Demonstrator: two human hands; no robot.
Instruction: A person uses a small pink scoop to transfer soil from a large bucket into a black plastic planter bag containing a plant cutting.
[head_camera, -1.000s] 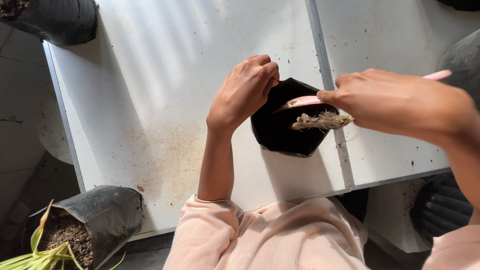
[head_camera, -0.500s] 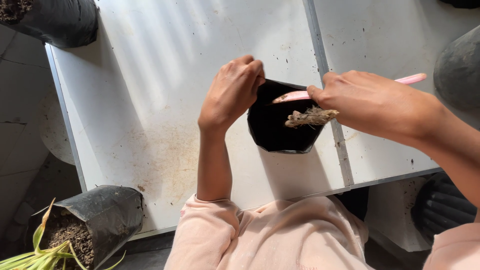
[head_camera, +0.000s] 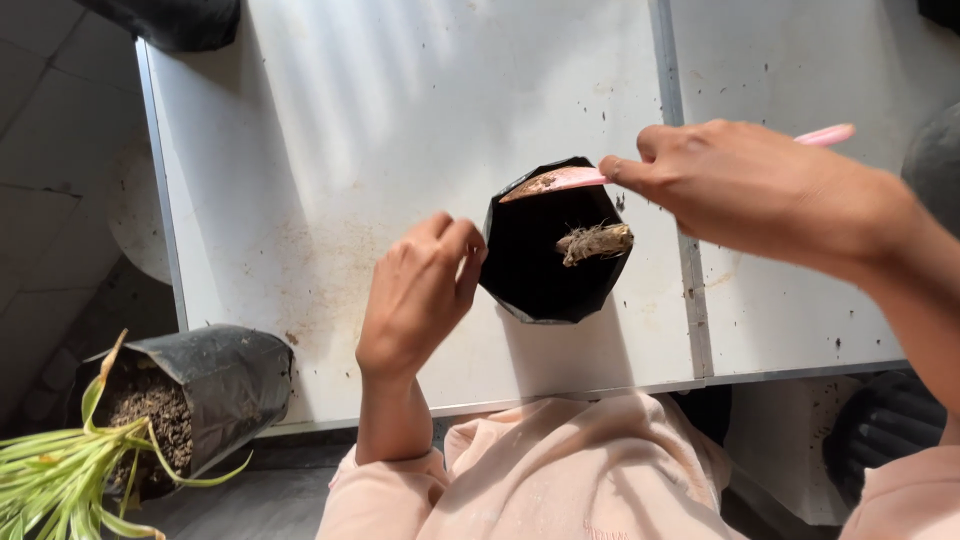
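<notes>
White desk (head_camera: 330, 170), speckled with soil: a person works over a small black pot (head_camera: 545, 275).

Right hand (head_camera: 745, 185) pinches a pink spoon-like tool (head_camera: 560, 180), its tip over the pot's far rim. Left hand (head_camera: 420, 295), fingers curled, rests against the pot's side. A clump of roots (head_camera: 595, 242) lies inside, just below the right hand.

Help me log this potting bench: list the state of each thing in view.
Black pot: upright, open, a root clump inside.
Root clump: loose in the pot.
Pink spoon: tip over the pot rim, soil-smeared.
Right hand: gripping the spoon.
Left hand: curled beside the pot, empty.
Grow bag: tilted, soil-filled.
</notes>
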